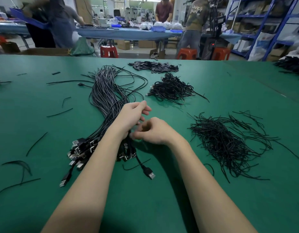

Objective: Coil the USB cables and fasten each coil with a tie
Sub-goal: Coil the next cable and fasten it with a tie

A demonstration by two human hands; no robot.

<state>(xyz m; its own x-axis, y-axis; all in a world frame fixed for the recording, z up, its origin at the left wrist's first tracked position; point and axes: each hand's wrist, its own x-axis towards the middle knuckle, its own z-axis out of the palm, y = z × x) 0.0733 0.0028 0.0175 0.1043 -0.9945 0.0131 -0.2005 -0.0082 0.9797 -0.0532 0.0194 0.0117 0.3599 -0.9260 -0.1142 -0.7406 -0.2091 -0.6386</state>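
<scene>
Pretty open near me: the green mat (145, 207) between my forearms and the front edge is bare, so I can slide either hand back freely. Left side is blocked by the big cable bundle (105, 98) with its plug ends (81, 152) fanned out, plus stray ties (36, 143) scattered further left. On the right, the loose tie pile (229, 143) sits close, with a clear lane between it and the coiled cable heap (172, 88) behind.
</scene>
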